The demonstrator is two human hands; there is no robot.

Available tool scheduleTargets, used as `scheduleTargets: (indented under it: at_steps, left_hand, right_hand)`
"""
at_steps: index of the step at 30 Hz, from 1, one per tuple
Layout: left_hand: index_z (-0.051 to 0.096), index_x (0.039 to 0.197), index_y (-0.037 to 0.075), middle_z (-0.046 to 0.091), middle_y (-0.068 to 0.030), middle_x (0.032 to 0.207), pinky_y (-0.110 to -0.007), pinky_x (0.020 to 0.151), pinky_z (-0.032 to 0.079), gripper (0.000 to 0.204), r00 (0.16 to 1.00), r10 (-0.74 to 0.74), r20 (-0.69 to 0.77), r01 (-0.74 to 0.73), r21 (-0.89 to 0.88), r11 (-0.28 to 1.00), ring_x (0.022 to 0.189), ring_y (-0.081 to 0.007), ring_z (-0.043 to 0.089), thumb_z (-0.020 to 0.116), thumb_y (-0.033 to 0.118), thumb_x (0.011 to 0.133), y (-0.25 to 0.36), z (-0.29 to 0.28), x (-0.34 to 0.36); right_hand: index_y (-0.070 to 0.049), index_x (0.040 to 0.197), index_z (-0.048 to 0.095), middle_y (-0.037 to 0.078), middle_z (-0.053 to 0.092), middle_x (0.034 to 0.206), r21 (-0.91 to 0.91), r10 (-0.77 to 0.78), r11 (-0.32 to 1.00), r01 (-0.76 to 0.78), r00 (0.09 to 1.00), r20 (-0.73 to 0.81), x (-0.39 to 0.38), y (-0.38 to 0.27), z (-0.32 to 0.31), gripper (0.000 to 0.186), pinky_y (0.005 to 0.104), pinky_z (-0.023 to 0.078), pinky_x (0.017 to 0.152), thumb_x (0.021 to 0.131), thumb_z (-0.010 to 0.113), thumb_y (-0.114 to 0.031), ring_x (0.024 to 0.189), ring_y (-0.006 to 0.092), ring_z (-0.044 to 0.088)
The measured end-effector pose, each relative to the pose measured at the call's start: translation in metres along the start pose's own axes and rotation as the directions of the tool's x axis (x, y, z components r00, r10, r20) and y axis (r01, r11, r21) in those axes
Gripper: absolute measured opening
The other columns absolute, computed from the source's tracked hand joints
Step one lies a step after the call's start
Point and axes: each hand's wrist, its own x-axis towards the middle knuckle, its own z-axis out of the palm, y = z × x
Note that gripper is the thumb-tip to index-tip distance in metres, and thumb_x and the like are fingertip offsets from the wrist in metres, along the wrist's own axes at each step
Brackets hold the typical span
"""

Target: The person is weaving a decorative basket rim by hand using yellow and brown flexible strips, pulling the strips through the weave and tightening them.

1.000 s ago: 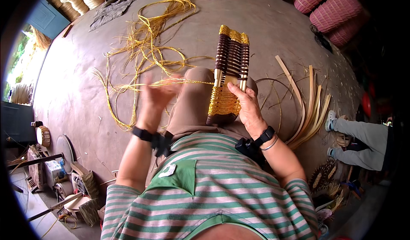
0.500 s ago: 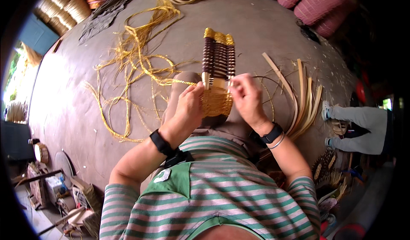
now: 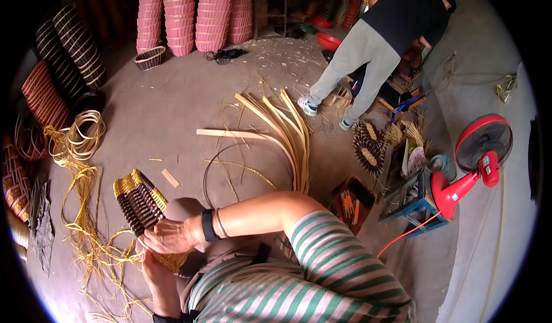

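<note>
Across the lap's far edge, just beside the brown-trousered knee [image 3: 183, 209], I've got the woven panel [image 3: 139, 201] in view, tilted, its far end jutting out over the floor [image 3: 155, 104]. And right on top of it comes the right hand [image 3: 169, 235], fingers bent down over the panel and grasping it! Tucked in below, the left hand [image 3: 160, 274] rises along the panel's left edge and meets the right one there; most of its fingers are hidden from my remote seat, so I can't tell whether they clasp the edge, a strand or neither.

So how far along are we? Gold weave caps the far end, finished by the look of it. Dark brown and pale rows fill the stretch behind, tightly packed, and more gold weave peeks out on the near side of the hands. The middle lies under the right hand, so I can't call whether any bare gap is left there. My judgement: well advanced, with some weaving probably left, since loose gold cord [image 3: 86, 208] trails over the floor's left side, right up near the panel.

Farther out, toward the floor's far left edge, lies a coil of pale cane [image 3: 86, 134]. Pale flat strips [image 3: 287, 136] fan out ahead of the right arm, no hand on them. Over on the right, a red fan [image 3: 484, 145] stands on a blue stool [image 3: 417, 199].
</note>
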Motion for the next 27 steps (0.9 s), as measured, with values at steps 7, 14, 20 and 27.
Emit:
scheduleTargets:
  at_steps: [7, 14, 20, 27]
  left_hand:
    - [0.046, 0.128, 0.006, 0.056, -0.0111, 0.117, -0.038, 0.092, 0.047, 0.042, 0.967, 0.219, -0.129, -0.228, -0.06, 0.972, 0.108, -0.0249, 0.055, 0.039, 0.022, 0.089, -0.014, -0.008, -0.006]
    - [0.05, 0.119, 0.004, 0.059, -0.0115, 0.109, -0.038, 0.086, 0.049, 0.036, 0.928, 0.272, -0.254, -0.28, 0.005, 0.96, 0.098, -0.0239, 0.059, 0.035, 0.022, 0.092, -0.02, -0.002, -0.009]
    - [0.053, 0.111, 0.003, 0.059, -0.0098, 0.103, -0.035, 0.083, 0.049, 0.028, 0.913, 0.349, -0.211, -0.344, 0.064, 0.937, 0.096, -0.0213, 0.059, 0.042, 0.022, 0.094, -0.02, 0.014, -0.007]
    - [0.051, 0.114, 0.004, 0.056, -0.0108, 0.109, -0.034, 0.086, 0.048, 0.027, 0.922, 0.248, -0.299, -0.269, -0.034, 0.962, 0.102, -0.0216, 0.057, 0.043, 0.021, 0.094, -0.02, 0.007, -0.006]
  right_hand:
    - [0.002, 0.081, 0.049, 0.01, 0.046, 0.078, 0.09, -0.102, 0.991, 0.095, 0.992, 0.073, -0.008, -0.004, -0.02, 0.016, 0.032, 0.047, 0.045, 0.083, 0.052, -0.014, 0.061, 0.0201, 0.055]
    - [0.003, 0.086, 0.052, 0.014, 0.049, 0.083, 0.221, 0.047, 0.974, -0.057, 0.998, 0.049, -0.003, -0.012, -0.024, 0.015, 0.0345, 0.049, 0.053, 0.078, 0.053, -0.01, 0.065, 0.0232, 0.058]
    - [0.004, 0.085, 0.053, 0.017, 0.053, 0.076, 0.08, 0.001, 0.997, -0.021, 0.97, 0.244, 0.01, -0.007, -0.017, 0.017, 0.037, 0.048, 0.055, 0.078, 0.054, -0.012, 0.065, 0.0283, 0.061]
    - [-0.005, 0.084, 0.053, 0.011, 0.053, 0.075, 0.505, 0.265, 0.836, -0.213, 0.964, -0.032, 0.006, -0.002, -0.008, 0.008, 0.0379, 0.045, 0.059, 0.077, 0.055, -0.007, 0.068, 0.0304, 0.058]
